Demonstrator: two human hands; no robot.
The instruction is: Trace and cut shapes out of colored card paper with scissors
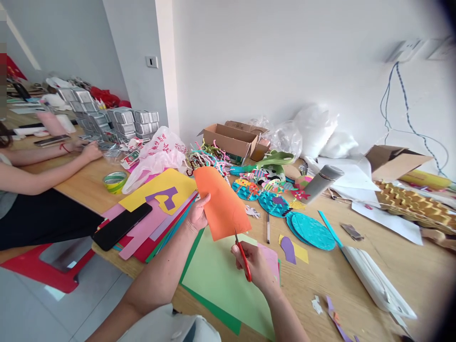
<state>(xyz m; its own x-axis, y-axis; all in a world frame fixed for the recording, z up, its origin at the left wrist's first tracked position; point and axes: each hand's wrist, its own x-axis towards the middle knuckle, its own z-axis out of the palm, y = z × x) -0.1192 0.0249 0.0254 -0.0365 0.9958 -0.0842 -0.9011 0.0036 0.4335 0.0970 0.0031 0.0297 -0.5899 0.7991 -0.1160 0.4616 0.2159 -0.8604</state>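
An orange sheet of paper [223,202] is gripped along its left edge by my left hand [198,213], thumb on top. My right hand [253,261] is closed round the red handles of a pair of scissors [243,259]. The scissor blades meet the lower edge of the orange sheet, near its right corner. Under my hands lies a light green sheet [213,275] on a darker green one. To the right of my right hand are a purple cut-out piece [288,249] and a pen [268,228].
A black phone [123,227] rests on coloured sheets at the left, near green tape [115,182]. Blue paper discs [313,231], a grey flask [322,183] and a white paper trimmer [377,280] stand or lie to the right. Another person's hand [91,152] is at far left.
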